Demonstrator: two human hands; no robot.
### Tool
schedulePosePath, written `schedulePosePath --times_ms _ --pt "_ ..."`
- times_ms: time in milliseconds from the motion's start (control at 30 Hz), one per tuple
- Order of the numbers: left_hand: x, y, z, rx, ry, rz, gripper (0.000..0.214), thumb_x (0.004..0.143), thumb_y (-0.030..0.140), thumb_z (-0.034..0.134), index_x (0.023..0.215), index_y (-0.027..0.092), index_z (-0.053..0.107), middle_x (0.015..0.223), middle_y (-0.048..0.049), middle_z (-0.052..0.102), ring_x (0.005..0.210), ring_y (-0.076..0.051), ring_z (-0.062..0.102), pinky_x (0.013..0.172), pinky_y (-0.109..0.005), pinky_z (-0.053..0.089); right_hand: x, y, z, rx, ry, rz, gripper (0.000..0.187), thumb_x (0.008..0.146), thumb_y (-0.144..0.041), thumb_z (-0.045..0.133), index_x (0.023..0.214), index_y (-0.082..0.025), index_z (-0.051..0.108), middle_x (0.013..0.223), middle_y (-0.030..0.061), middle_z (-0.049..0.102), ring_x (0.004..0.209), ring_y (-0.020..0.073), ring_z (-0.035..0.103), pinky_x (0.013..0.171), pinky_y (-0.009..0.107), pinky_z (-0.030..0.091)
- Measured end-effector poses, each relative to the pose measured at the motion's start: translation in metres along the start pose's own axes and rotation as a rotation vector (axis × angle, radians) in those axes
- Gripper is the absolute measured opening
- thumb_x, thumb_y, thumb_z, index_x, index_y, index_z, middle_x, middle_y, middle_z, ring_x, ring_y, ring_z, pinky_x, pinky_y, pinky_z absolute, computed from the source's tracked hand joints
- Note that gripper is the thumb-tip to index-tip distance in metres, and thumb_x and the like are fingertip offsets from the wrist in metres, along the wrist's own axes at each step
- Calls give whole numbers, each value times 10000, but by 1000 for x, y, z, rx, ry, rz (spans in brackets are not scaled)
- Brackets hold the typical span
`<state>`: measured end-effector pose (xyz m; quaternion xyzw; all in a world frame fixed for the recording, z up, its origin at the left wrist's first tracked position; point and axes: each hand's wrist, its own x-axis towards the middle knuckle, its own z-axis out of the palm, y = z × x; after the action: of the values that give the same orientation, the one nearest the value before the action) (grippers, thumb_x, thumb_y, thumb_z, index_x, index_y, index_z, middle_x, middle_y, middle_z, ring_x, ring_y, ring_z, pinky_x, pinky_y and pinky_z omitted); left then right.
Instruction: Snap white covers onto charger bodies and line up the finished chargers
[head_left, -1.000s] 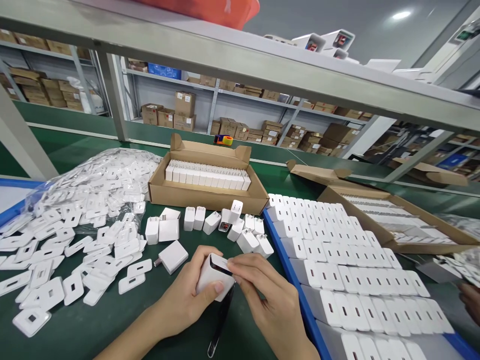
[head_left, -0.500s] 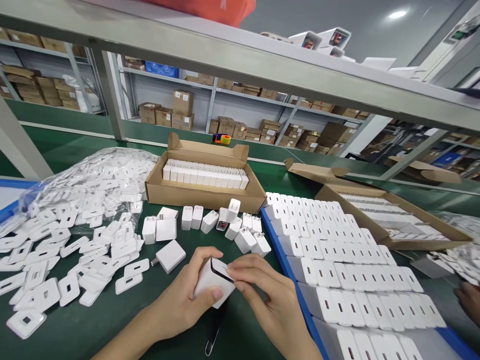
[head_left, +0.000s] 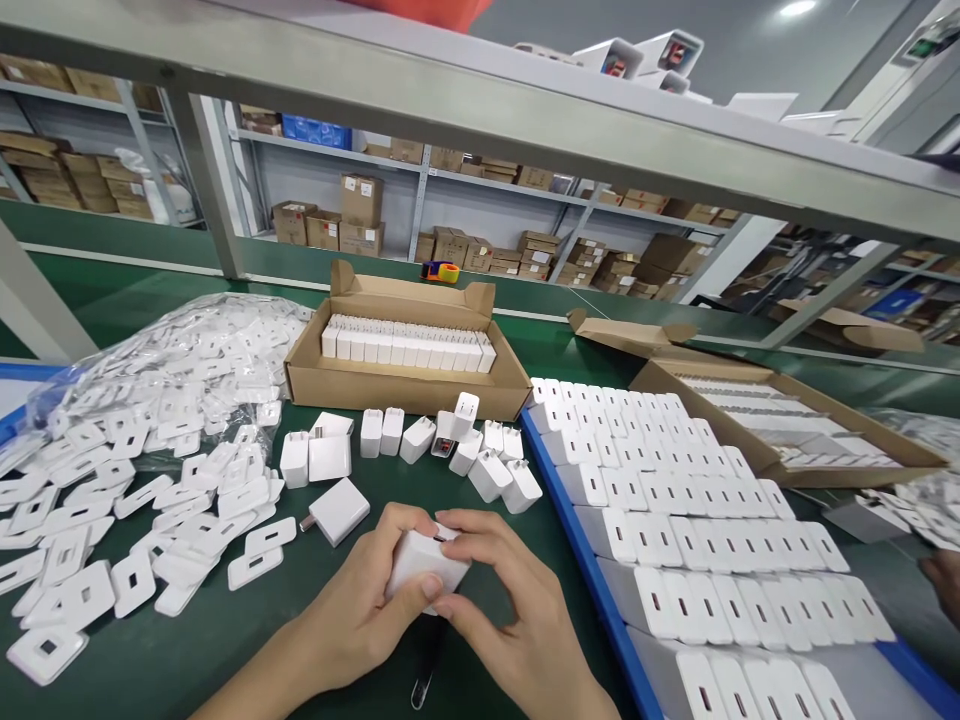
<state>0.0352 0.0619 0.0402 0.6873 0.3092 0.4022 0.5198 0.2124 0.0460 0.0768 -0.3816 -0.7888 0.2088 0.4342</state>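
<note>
So from my end: big green table (head_left: 187, 650) under everything. Right of my hands there's a blue-edged tray (head_left: 600, 590) packed with rows of white chargers (head_left: 697, 530), running well past them both ways. Off to the left is a huge heap of flat white caps (head_left: 150, 470), partly spilling out of a clear bag (head_left: 172, 350). Straight beyond the hands sits an open cardboard box (head_left: 409, 385) with one neat row of chargers inside, and between that box and my hands is a loose scatter of plug blocks (head_left: 487, 470), plus one flat square adapter (head_left: 339, 510) just to the left. My left hand (head_left: 360, 620) and right hand (head_left: 517, 610) are both wrapped around a single white charger block (head_left: 424, 562), thumbs and fingers pressing on it, held just above the table. A thin dark tool (head_left: 424, 670) lies right under them, can't tell what it is.
</note>
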Motion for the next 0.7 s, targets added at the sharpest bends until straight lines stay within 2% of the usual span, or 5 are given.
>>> schedulePosePath --times_ms 167,300,433,567,700 --pt "-6 -4 -4 27 -58 56 234 983 488 362 1099 289 398 834 17 514 637 -153 441 590 -272 324 2 -8 2 -18 10 -20 164 876 -136 620 981 -245 557 1044 35 630 922 143 636 769 232 547" --pt "-7 -7 -5 58 -44 103 324 967 535 359 1192 302 347 1000 -24 525 758 -181 499 662 -295 371 -4 -13 7 -109 41 -75 160 873 -58 561 906 -213 543 997 55 610 869 152 594 714 259 535" --pt "4 4 -5 -5 -64 20 472 910 658 353 1114 245 456 1001 -38 492 896 -224 490 772 -328 387 -14 -7 16 -296 118 -226 210 876 0 516 963 -173 596 1018 112 598 911 189 537 709 312 536" --pt "13 14 -3 -144 -58 -152 352 912 567 470 972 224 523 896 -5 493 825 -194 482 736 -300 372 -22 2 19 -401 174 -275 267 845 43 544 1034 -137 598 1044 145 603 914 206 502 706 347 544" --pt "14 12 -2 -336 -42 -193 279 895 493 535 967 223 535 944 -14 532 898 -206 517 765 -297 394 -25 7 18 -418 144 -284 243 839 51 532 972 -141 596 1061 142 608 928 212 504 721 355 554"
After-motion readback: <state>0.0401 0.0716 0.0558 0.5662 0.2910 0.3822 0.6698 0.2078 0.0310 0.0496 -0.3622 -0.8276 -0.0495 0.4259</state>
